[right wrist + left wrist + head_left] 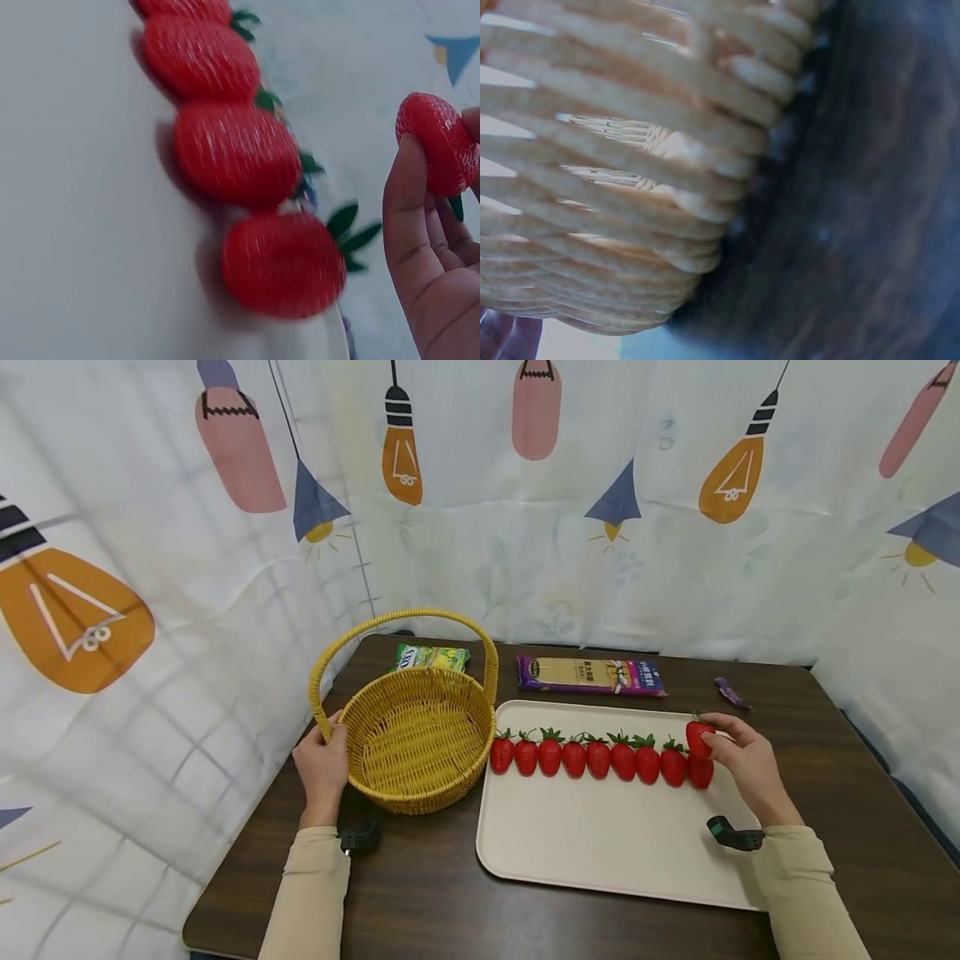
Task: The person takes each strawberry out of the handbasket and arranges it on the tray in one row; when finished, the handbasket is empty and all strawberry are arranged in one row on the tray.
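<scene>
My left hand (324, 763) grips the left rim of a yellow wicker basket (420, 793), near the foot of its tall handle. The basket is bare inside and tilted toward me; its woven wall (630, 217) fills much of the left wrist view, with some fingertips (514, 337) at the lower corner. Between thumb and fingers, my right hand (750, 768) pinches a red strawberry (435, 142), held above the right end of a row. Several strawberries (573, 758) with green leaves lie side by side along the upper part of a cream tray (600, 843).
Behind the tray lies a purple packet of noodles (592, 675). A green snack bag (431, 657) sits behind the basket, and a small purple wrapped item (731, 693) lies at the right on the dark table (420, 893). Patterned curtains (480, 543) hang around the back and sides.
</scene>
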The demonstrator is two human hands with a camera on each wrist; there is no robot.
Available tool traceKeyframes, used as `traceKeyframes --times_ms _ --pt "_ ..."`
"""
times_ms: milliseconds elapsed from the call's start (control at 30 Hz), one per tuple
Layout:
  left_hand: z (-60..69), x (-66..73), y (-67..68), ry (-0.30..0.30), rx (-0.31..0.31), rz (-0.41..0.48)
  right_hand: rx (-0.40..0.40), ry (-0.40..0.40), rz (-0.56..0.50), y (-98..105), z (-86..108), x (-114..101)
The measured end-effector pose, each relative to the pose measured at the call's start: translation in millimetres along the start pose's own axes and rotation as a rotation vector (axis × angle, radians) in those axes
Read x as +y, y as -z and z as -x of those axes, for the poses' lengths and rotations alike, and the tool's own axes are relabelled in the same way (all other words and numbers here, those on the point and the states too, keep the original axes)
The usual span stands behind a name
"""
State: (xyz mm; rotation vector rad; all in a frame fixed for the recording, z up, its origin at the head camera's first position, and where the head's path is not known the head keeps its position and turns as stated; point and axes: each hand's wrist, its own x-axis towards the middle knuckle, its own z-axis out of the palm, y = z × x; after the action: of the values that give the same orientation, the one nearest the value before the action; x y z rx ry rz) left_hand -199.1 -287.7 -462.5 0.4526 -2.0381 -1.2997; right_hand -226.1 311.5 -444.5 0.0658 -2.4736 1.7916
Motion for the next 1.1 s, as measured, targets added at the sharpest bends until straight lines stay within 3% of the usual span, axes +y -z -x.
traceKeyframes --times_ms 233,433,533,667,767,1100 --pt "0.0 3.7 0.1 0.019 -0.005 0.004 0.064 -0.015 -0.254 22.1 2.1 10.1" --pt "-0.9 5.6 0.1 0.024 -0.012 -0.009 0.094 -0.016 -0.275 33.8 5.0 20.2" --pt "-1.0 5.7 0.1 0.024 -0.019 -0.011 0.058 -0.030 -0.284 40.6 7.3 26.3" --pt "0.0 4.2 0.8 0.034 -0.023 -0.022 -0.003 -0.057 -0.189 48.9 11.2 32.3" --pt "1.3 3.0 1.9 0.039 -0.022 -0.025 -0.029 -0.070 -0.033 52.1 13.8 34.9" --pt "0.1 3.0 2.4 0.023 -0.033 -0.020 -0.016 -0.094 0.311 47.0 11.6 40.7"
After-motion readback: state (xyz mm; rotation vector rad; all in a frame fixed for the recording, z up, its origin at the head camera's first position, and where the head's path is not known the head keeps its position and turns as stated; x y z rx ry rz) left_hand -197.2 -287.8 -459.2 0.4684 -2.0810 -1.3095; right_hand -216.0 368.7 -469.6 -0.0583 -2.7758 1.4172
